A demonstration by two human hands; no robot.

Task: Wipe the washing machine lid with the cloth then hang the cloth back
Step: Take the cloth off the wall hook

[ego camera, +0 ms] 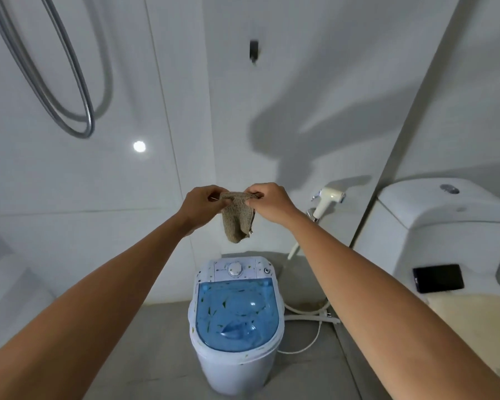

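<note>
A small brown woven cloth [238,223] hangs in the air in front of the white wall. My left hand [202,205] pinches its top left edge and my right hand [269,201] pinches its top right edge. Below them on the grey floor stands a small white washing machine [237,362] with a translucent blue lid [237,316] and a dial [235,268] on its control panel. High on the wall above the cloth is a dark hook [253,51], well above both hands.
A white toilet [445,226] stands at the right with a black phone [438,278] on it. A bidet sprayer [328,200] and its hose hang on the wall right of the machine. A shower hose [78,122] loops at upper left.
</note>
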